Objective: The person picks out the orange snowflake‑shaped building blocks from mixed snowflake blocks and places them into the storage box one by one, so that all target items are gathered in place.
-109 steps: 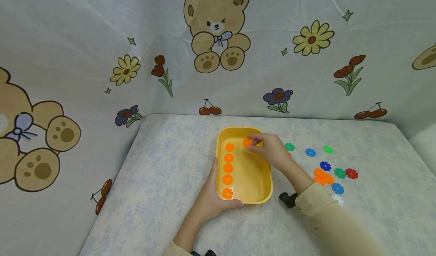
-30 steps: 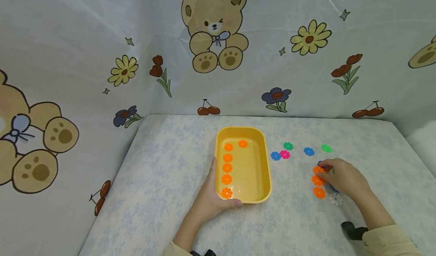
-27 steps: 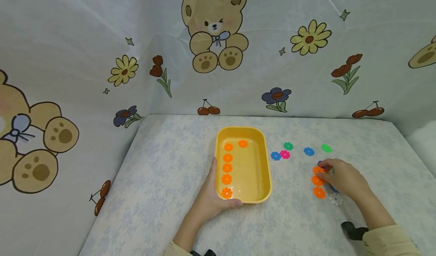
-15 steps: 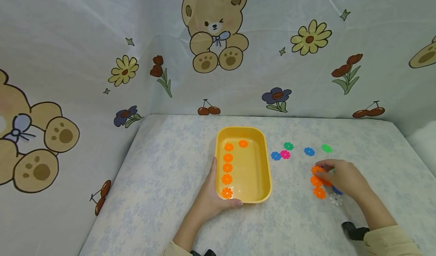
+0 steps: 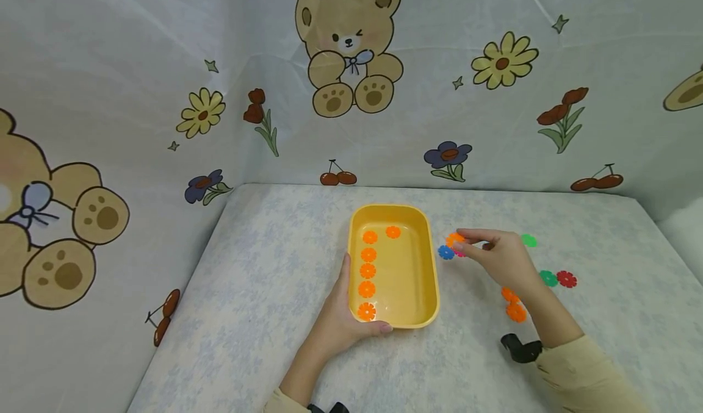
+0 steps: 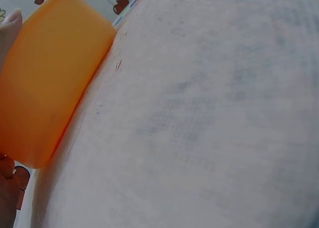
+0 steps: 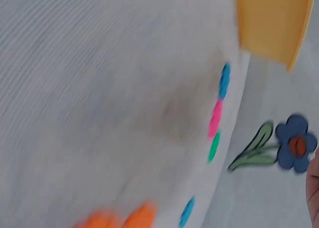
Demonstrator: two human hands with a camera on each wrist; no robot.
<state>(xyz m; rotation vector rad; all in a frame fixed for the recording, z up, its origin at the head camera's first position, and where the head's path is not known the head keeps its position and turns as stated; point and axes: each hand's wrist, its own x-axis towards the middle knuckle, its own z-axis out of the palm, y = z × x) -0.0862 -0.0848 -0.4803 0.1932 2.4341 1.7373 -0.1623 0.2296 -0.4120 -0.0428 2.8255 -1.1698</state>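
Observation:
My left hand (image 5: 343, 321) grips a yellow plastic tray (image 5: 409, 291) at its near left corner, thumb along the near rim. Inside the tray, several orange snowflake discs (image 5: 367, 271) form a column on the left, and a single orange disc (image 5: 393, 232) lies by the far end. My right hand (image 5: 508, 263) pinches another orange snowflake disc (image 5: 454, 240) between thumb and fingers, just right of the tray. In the left wrist view the tray's outer wall (image 6: 55, 73) shows orange. The held disc is outside the right wrist view, where only part of the hand (image 7: 313, 188) shows.
Blue (image 5: 446, 252) and pink (image 5: 460, 252) discs lie beside the tray, partly behind the held disc. Farther right are light green (image 5: 529, 240), green (image 5: 548, 278) and red (image 5: 567, 279) discs. Orange discs (image 5: 515, 312) lie near the right forearm, which hides others. A printed cloth (image 5: 351, 144) stands behind.
An orange disc was put down at the tray's far end. My right hand then went to the pile on the right, took another orange disc and moved left with it. My left hand stayed.

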